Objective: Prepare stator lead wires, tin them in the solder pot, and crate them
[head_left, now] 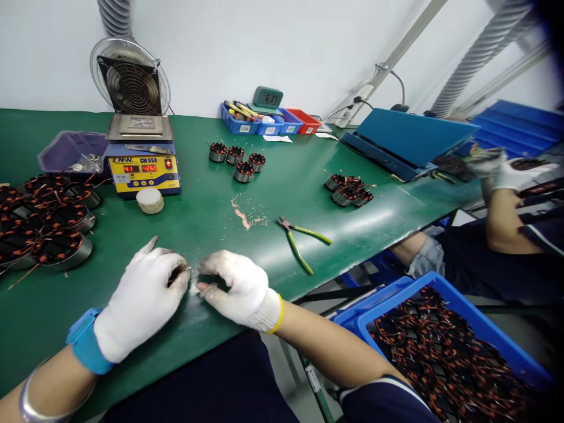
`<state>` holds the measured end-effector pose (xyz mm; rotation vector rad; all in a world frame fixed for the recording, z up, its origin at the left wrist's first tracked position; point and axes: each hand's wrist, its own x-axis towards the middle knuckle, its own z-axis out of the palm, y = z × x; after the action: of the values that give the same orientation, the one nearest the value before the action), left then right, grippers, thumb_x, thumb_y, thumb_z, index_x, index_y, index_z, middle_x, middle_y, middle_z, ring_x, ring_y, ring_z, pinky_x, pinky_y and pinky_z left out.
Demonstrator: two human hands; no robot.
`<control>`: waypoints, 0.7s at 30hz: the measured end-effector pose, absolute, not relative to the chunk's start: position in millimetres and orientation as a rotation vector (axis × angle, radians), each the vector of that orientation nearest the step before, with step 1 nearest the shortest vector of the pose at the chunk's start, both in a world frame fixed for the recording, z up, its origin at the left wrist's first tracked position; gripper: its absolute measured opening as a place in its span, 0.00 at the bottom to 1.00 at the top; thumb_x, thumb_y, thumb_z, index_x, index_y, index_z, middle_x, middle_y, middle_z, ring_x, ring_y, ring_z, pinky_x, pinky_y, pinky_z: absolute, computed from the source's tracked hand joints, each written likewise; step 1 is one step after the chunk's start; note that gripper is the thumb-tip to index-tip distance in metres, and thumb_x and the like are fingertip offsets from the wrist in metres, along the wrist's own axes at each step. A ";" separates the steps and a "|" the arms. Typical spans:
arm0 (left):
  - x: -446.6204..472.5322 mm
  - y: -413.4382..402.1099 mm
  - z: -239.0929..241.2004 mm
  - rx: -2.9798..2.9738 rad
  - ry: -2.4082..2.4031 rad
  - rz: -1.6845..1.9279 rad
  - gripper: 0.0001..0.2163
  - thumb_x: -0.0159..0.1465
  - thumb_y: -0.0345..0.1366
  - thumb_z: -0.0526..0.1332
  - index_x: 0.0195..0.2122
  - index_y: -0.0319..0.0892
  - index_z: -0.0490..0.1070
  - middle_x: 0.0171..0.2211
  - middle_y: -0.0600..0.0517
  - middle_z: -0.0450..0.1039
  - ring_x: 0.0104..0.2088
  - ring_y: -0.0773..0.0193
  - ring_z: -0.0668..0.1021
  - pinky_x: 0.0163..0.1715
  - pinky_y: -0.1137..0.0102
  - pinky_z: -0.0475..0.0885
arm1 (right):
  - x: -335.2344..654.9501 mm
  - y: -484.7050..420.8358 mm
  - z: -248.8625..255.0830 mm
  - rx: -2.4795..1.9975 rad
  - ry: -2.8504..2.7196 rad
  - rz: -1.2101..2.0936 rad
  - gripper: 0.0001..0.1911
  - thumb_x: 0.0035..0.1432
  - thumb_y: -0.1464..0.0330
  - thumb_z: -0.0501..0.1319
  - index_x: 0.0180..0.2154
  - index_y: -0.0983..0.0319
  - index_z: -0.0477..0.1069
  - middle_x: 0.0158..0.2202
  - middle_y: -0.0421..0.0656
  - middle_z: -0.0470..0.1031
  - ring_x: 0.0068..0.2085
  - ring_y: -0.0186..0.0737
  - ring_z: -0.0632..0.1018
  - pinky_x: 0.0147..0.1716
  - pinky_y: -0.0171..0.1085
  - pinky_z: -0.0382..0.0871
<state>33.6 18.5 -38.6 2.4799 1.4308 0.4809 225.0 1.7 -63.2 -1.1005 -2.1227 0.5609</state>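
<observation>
My left hand (143, 294), in a white glove with a blue wrist strap, rests low over the green bench. Its fingers curl around something dark that is mostly hidden, with a thin wire-like tip showing toward the right. Facing it is my right hand (240, 288), also gloved, the fingers bent and the fingertips apart from the thumb; no object shows between them. Green-handled cutters (299, 238) lie spread on the bench beyond my right hand. Copper-coloured clippings (244, 217) are scattered near them. A small group of wound motor stators (244, 171) stands farther back.
At left are many larger stators (57, 247), a purple tray (73, 153), a yellow-blue solder pot (147, 173) and a round pale pad (150, 200). More stators (350, 191) sit right. A blue crate (396, 288) of stators stands below; a co-worker's gloved hand (511, 175) is beyond.
</observation>
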 end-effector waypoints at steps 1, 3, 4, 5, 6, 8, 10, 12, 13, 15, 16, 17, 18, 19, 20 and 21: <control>33.5 18.5 -38.7 2.484 1.429 0.482 0.13 0.64 0.38 0.49 0.30 0.43 0.71 0.32 0.52 0.74 0.35 0.60 0.75 0.62 0.51 0.54 | 225.6 5.0 -61.8 -1.044 -2.250 0.327 0.10 0.63 0.68 0.60 0.46 0.63 0.71 0.46 0.48 0.74 0.45 0.44 0.75 0.44 0.42 0.70; 33.2 18.6 -38.8 2.490 1.427 0.483 0.13 0.64 0.38 0.49 0.30 0.43 0.71 0.31 0.51 0.74 0.34 0.60 0.75 0.62 0.51 0.55 | 224.5 13.0 -57.4 -0.950 -2.480 -0.019 0.09 0.66 0.71 0.55 0.46 0.64 0.70 0.47 0.50 0.73 0.46 0.46 0.73 0.46 0.46 0.69; 33.0 18.5 -38.8 2.491 1.429 0.483 0.13 0.64 0.38 0.49 0.30 0.42 0.70 0.31 0.51 0.74 0.34 0.60 0.75 0.62 0.51 0.56 | 223.0 16.7 -54.9 -0.942 -2.565 -0.110 0.09 0.67 0.73 0.53 0.45 0.64 0.70 0.47 0.50 0.73 0.45 0.46 0.73 0.45 0.47 0.69; 32.9 18.4 -38.7 2.491 1.432 0.486 0.12 0.64 0.38 0.49 0.30 0.42 0.70 0.30 0.51 0.74 0.34 0.60 0.75 0.61 0.51 0.56 | 221.1 19.6 -52.6 -0.962 -2.619 -0.151 0.10 0.67 0.75 0.52 0.44 0.63 0.71 0.45 0.49 0.73 0.44 0.46 0.73 0.45 0.47 0.69; 32.8 18.2 -38.6 2.492 1.435 0.489 0.12 0.64 0.38 0.49 0.30 0.42 0.70 0.30 0.51 0.74 0.33 0.60 0.75 0.61 0.50 0.56 | 219.1 21.5 -50.7 -0.988 -2.654 -0.144 0.10 0.66 0.75 0.52 0.42 0.63 0.71 0.44 0.49 0.73 0.43 0.46 0.74 0.44 0.47 0.70; 32.8 17.8 -38.3 2.497 1.433 0.495 0.12 0.63 0.37 0.50 0.29 0.42 0.70 0.30 0.51 0.73 0.33 0.60 0.74 0.61 0.50 0.56 | 215.2 22.9 -48.5 -1.062 -2.664 0.000 0.08 0.65 0.74 0.54 0.42 0.63 0.71 0.44 0.49 0.74 0.43 0.47 0.74 0.42 0.47 0.71; 33.1 17.2 -38.3 2.511 1.406 0.500 0.12 0.63 0.37 0.50 0.29 0.43 0.70 0.30 0.51 0.73 0.33 0.60 0.74 0.61 0.50 0.56 | 212.1 22.5 -48.5 -1.159 -2.540 0.353 0.06 0.63 0.72 0.57 0.41 0.63 0.71 0.43 0.49 0.74 0.42 0.46 0.75 0.40 0.43 0.71; 33.7 16.4 -38.4 2.522 1.381 0.505 0.11 0.63 0.36 0.51 0.29 0.43 0.71 0.30 0.52 0.73 0.34 0.61 0.74 0.61 0.50 0.56 | 210.4 22.5 -49.7 -1.294 -2.278 0.940 0.05 0.64 0.72 0.56 0.39 0.64 0.70 0.36 0.45 0.75 0.36 0.41 0.77 0.35 0.37 0.73; 34.0 16.0 -38.6 2.524 1.375 0.507 0.11 0.63 0.36 0.51 0.29 0.43 0.71 0.30 0.52 0.73 0.34 0.61 0.74 0.61 0.50 0.56 | 210.5 23.0 -50.5 -1.353 -2.115 1.242 0.06 0.64 0.73 0.53 0.37 0.64 0.69 0.32 0.42 0.75 0.32 0.38 0.77 0.32 0.35 0.73; 34.8 15.1 -38.8 2.520 1.370 0.507 0.10 0.62 0.36 0.52 0.29 0.43 0.71 0.30 0.52 0.72 0.34 0.61 0.74 0.61 0.50 0.56 | 213.7 24.5 -52.2 -1.379 -1.958 1.572 0.08 0.65 0.73 0.51 0.36 0.63 0.68 0.27 0.39 0.73 0.28 0.36 0.77 0.28 0.32 0.72; 35.2 14.8 -38.9 2.516 1.367 0.505 0.10 0.62 0.35 0.52 0.29 0.43 0.71 0.31 0.52 0.72 0.34 0.62 0.74 0.62 0.51 0.56 | 216.8 25.4 -53.2 -1.357 -2.014 1.512 0.07 0.65 0.72 0.52 0.37 0.63 0.68 0.28 0.40 0.74 0.29 0.36 0.77 0.29 0.33 0.72; 35.6 14.7 -39.0 2.513 1.362 0.505 0.10 0.62 0.35 0.52 0.29 0.44 0.71 0.30 0.52 0.72 0.34 0.62 0.74 0.62 0.51 0.56 | 220.6 26.4 -54.2 -1.298 -2.143 1.307 0.05 0.64 0.70 0.55 0.38 0.62 0.69 0.32 0.42 0.75 0.33 0.38 0.77 0.33 0.35 0.72; 36.0 14.6 -39.2 2.513 1.356 0.506 0.10 0.63 0.35 0.52 0.29 0.44 0.71 0.30 0.53 0.72 0.34 0.63 0.74 0.62 0.51 0.56 | 224.9 27.5 -55.2 -1.194 -2.300 1.006 0.06 0.63 0.68 0.57 0.41 0.62 0.70 0.38 0.44 0.75 0.38 0.41 0.77 0.37 0.38 0.72; 36.2 14.5 -39.3 2.517 1.352 0.506 0.09 0.63 0.35 0.52 0.29 0.44 0.71 0.30 0.53 0.72 0.34 0.63 0.74 0.62 0.52 0.55 | 229.1 28.8 -56.1 -1.058 -2.439 0.677 0.09 0.63 0.67 0.58 0.44 0.63 0.70 0.44 0.47 0.74 0.42 0.44 0.75 0.41 0.41 0.71; 36.5 14.6 -39.5 2.522 1.351 0.507 0.09 0.63 0.34 0.52 0.28 0.44 0.70 0.30 0.53 0.72 0.34 0.63 0.74 0.62 0.52 0.55 | 232.8 30.2 -56.9 -0.914 -2.541 0.378 0.11 0.64 0.68 0.57 0.47 0.64 0.69 0.48 0.49 0.72 0.46 0.47 0.73 0.45 0.45 0.69; 36.6 14.6 -39.7 2.528 1.353 0.509 0.09 0.62 0.34 0.52 0.28 0.44 0.70 0.29 0.53 0.72 0.34 0.63 0.74 0.63 0.52 0.55 | 235.8 31.6 -57.5 -0.784 -2.618 0.144 0.13 0.65 0.69 0.55 0.50 0.65 0.68 0.50 0.51 0.71 0.47 0.48 0.72 0.48 0.48 0.67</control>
<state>36.6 14.6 -39.7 2.5277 1.3530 0.5093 235.8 31.6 -57.5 -0.7838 -2.6177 0.1442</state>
